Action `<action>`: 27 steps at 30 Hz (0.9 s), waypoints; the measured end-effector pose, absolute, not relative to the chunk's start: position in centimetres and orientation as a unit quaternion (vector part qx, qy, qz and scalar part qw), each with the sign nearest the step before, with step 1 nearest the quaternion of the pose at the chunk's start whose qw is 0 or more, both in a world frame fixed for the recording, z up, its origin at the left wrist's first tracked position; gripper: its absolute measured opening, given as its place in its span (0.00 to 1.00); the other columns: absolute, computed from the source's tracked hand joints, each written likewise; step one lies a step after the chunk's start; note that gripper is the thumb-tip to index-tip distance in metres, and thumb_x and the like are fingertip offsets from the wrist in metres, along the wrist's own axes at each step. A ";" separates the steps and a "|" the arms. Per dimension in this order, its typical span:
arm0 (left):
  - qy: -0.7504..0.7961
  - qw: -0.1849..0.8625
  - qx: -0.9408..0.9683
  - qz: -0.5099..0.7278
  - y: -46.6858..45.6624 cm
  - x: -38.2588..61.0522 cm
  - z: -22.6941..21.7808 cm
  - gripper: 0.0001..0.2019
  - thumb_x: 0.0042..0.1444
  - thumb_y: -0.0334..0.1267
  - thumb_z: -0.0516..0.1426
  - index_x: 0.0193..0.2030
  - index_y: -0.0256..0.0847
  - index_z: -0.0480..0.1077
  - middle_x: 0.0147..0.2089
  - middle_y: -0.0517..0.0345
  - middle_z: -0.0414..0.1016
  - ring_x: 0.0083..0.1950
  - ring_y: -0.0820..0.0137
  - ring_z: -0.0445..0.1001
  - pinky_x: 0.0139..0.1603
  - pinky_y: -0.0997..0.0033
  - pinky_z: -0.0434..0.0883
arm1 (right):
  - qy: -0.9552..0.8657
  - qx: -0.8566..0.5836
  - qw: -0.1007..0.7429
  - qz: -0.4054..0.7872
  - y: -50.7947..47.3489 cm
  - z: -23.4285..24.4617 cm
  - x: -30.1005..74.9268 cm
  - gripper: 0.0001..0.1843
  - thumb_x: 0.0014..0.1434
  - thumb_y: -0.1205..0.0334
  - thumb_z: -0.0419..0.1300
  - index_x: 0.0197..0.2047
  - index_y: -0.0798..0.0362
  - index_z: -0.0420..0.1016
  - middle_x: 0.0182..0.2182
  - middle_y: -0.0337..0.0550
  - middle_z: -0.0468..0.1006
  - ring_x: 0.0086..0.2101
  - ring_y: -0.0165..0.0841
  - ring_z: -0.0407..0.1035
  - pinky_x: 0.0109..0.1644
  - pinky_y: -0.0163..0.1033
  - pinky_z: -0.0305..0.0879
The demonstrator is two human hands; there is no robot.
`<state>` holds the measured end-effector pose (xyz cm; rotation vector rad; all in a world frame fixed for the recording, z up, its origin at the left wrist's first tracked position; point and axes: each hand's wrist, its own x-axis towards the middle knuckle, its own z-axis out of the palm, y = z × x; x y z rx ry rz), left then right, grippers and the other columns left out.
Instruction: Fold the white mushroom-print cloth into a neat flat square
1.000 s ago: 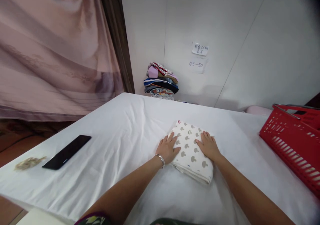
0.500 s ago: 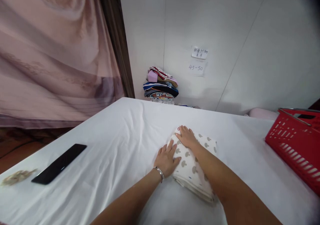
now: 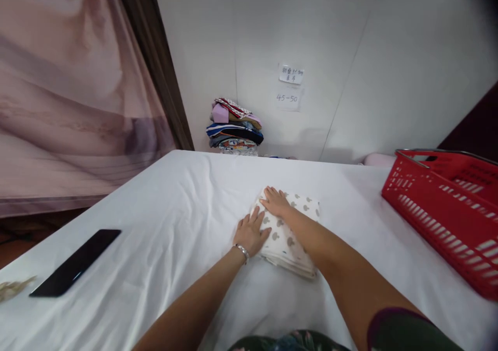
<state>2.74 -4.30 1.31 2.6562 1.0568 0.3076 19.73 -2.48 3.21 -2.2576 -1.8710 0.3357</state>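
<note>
Palm-down left hand [image 3: 250, 235] and right hand [image 3: 274, 201] on folded grey-print cloth [image 3: 277, 242], white table [image 3: 350, 205].
From where I stand: black slab [image 3: 75, 262] at left; left hand, fingers spread, on cloth's left edge; cloth mid-table; right hand, fingers slightly apart, on its far-left corner; red basket [image 3: 436, 195], well apart.

Pale wall [image 3: 350, 39] w/ 2 paper notes [image 3: 291, 74] behind white-covered tbl [image 3: 167, 200], pink curtain [image 3: 78, 91] on L, reddish floor [image 3: 13, 251] below.
</note>
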 end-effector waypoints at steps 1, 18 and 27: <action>0.366 0.134 0.915 0.101 -4.3 2.8 1.4 0.28 0.57 0.53 0.46 0.64 0.48 0.52 0.69 0.60 0.43 0.64 0.56 0.52 0.60 0.53 0.53 | -0.631 -0.760 0.100 0.121 -2.8 3.3 19.8 0.33 0.62 0.46 0.40 0.65 0.56 0.46 0.65 0.47 0.44 0.63 0.37 0.36 0.62 0.47 0.30; 0.437 0.220 0.863 0.126 -3.4 3.1 2.4 0.27 0.59 0.50 0.44 0.64 0.44 0.49 0.67 0.51 0.48 0.63 0.61 0.56 0.59 0.61 0.57 | -0.314 -0.829 0.400 0.233 -18.9 2.2 26.3 0.36 0.61 0.51 0.43 0.66 0.61 0.36 0.54 0.55 0.67 0.44 0.35 0.71 0.42 0.38 0.69; 0.481 0.278 0.828 0.076 -6.4 3.1 3.1 0.17 0.57 0.45 0.48 0.49 0.39 0.64 0.49 0.46 0.70 0.49 0.61 0.70 0.48 0.65 0.65 | -0.306 -0.822 0.428 0.218 -20.2 2.7 27.0 0.39 0.56 0.59 0.51 0.66 0.56 0.38 0.47 0.50 0.73 0.40 0.36 0.72 0.40 0.38 0.69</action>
